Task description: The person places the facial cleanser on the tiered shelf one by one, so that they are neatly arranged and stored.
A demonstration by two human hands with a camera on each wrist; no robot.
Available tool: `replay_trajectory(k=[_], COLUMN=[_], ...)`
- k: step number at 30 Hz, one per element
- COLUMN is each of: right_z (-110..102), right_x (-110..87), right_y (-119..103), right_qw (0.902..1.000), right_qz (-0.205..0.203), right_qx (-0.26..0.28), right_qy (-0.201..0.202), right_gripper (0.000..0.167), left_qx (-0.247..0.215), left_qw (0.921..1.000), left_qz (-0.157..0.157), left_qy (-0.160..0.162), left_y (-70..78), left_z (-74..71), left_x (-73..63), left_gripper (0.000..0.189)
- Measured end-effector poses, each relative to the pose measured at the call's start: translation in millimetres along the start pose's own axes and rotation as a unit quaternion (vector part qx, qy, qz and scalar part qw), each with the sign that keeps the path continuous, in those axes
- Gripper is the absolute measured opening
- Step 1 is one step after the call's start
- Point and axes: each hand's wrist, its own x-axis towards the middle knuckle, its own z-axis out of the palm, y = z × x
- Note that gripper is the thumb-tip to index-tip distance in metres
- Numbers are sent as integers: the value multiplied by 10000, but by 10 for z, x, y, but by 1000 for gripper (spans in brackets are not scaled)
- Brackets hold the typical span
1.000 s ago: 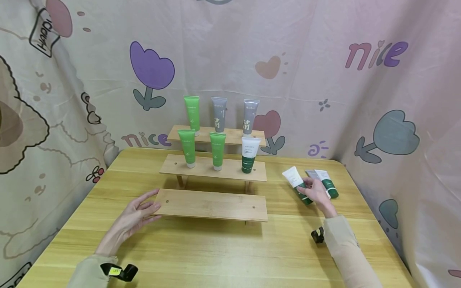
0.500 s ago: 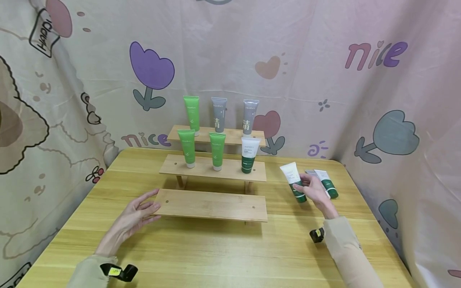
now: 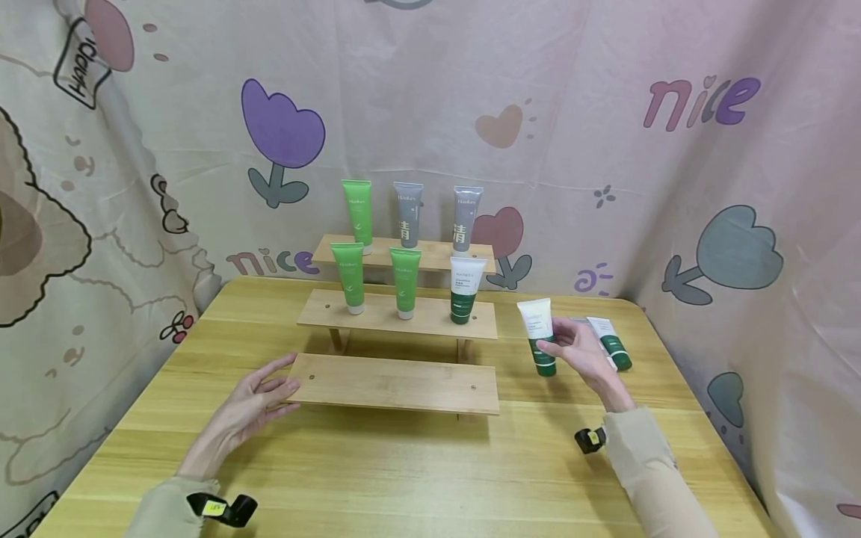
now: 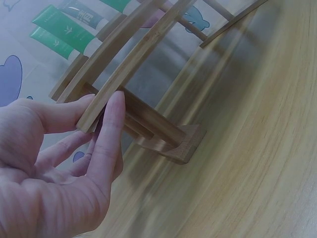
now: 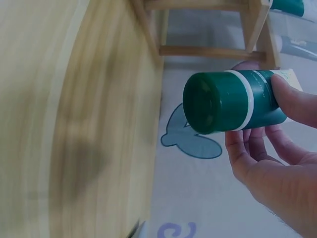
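Note:
My left hand (image 3: 238, 411) pinches the left end of the lowest board of a three-tier wooden display stand (image 3: 397, 382); the left wrist view shows thumb and fingers on either side of the board (image 4: 133, 57). My right hand (image 3: 587, 360) holds a white-and-green squeeze tube (image 3: 538, 323) cap down, nearly upright, to the right of the stand. Its green cap (image 5: 203, 103) is off the table in the right wrist view. On the middle tier stand two green tubes (image 3: 406, 280) and a white-and-green tube (image 3: 466, 288). A green tube (image 3: 358, 213) and two grey-blue tubes (image 3: 466, 217) stand on the top tier.
Another white-and-green tube (image 3: 613, 347) lies on the table at the right, with more tubes partly hidden behind my right hand. A patterned curtain (image 3: 403, 90) hangs along the back and sides of the wooden table (image 3: 403, 478). The lowest tier bears no tubes.
My right hand has lifted the white-and-green tube, moved it left toward the stand and turned it from slanted to nearly upright. My left hand has stayed on the lowest board.

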Motion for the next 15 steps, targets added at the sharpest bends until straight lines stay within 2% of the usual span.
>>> replay_trajectory(k=[15], right_z=[119], right_x=[-95], right_y=[-244], right_qw=[9978], right_qz=[-441], right_qx=[497], right_qy=[-2], right_gripper=[48], left_qx=[-94], left_qw=[10000], left_qz=[-12], left_qy=[-2], left_y=[-7], left_z=[-10], left_x=[1], left_gripper=[71])
